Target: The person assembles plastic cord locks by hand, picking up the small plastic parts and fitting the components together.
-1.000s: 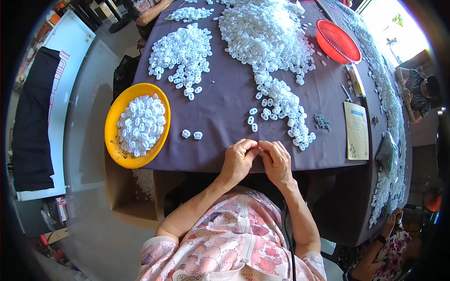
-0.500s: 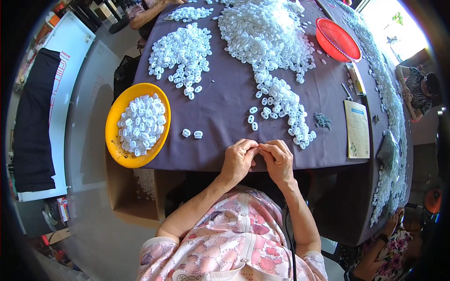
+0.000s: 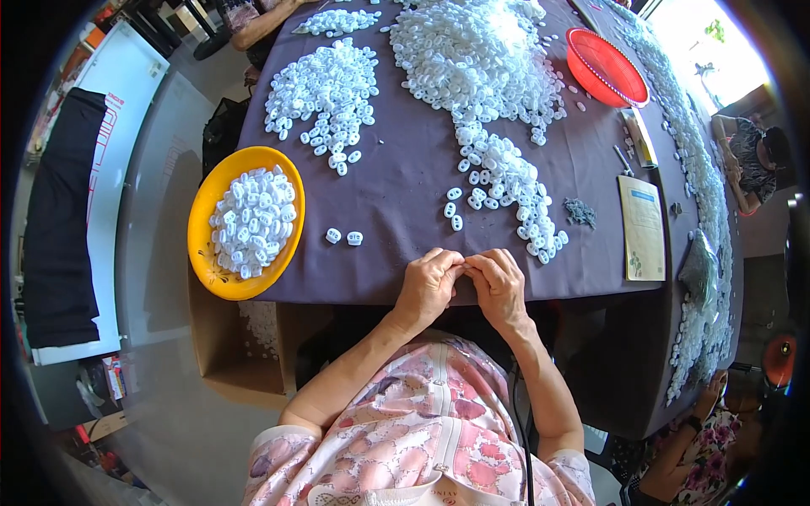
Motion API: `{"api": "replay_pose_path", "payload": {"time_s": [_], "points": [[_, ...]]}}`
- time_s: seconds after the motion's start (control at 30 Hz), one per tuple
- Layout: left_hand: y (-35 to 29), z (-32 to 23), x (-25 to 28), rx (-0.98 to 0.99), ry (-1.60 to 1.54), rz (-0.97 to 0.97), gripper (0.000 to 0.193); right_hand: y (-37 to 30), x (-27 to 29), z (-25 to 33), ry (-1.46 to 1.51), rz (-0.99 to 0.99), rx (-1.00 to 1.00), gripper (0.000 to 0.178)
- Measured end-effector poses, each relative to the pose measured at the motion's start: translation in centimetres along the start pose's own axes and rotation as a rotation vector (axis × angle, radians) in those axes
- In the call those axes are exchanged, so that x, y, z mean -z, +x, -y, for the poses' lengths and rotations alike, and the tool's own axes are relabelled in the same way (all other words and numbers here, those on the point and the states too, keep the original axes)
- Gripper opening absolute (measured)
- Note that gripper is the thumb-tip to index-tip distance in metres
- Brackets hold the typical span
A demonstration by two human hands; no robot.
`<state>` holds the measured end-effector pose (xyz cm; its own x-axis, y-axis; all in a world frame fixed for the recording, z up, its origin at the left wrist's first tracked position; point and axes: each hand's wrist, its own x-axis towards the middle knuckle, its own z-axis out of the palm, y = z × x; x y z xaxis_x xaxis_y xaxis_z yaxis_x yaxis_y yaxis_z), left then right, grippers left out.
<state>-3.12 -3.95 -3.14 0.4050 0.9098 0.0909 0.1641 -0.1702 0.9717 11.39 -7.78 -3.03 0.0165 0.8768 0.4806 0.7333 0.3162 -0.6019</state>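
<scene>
At the front edge of the dark tablecloth (image 3: 380,202), my left hand (image 3: 429,282) and my right hand (image 3: 499,285) meet with fingertips pinched together. Whatever lies between them is too small and covered to make out. Beyond my right hand runs a trail of small white oval plastic pieces with two holes (image 3: 536,228). Two similar white pieces (image 3: 344,237) lie apart from the rest, left of my left hand. Farther left, a yellow oval dish (image 3: 202,244) with a heap of the same pieces overhangs the table's edge.
Large white heaps (image 3: 472,59) cover the far table, with a smaller heap (image 3: 325,88) to their left. A red basket (image 3: 607,67), a tan notebook (image 3: 643,232) and grey scraps (image 3: 580,212) lie rightward. A cardboard box (image 3: 240,358) stands below the dish. Other people sit around the table.
The whole view has shifted very slightly. Both my hands stay pinched together at the same place, and the pieces on the table look unmoved.
</scene>
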Motion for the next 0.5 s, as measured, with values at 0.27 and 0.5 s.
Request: {"api": "replay_pose_path", "payload": {"time_s": [0.27,0.5], "points": [[0.28,0.63,0.07,-0.067,0.069,-0.008,0.007,0.13,0.02,-0.04,-0.008,0.036,0.014,0.018],[0.60,0.61,0.28,-0.031,0.048,0.036,0.005,0.69,0.32,0.32,-0.018,0.098,0.031,0.016]]}}
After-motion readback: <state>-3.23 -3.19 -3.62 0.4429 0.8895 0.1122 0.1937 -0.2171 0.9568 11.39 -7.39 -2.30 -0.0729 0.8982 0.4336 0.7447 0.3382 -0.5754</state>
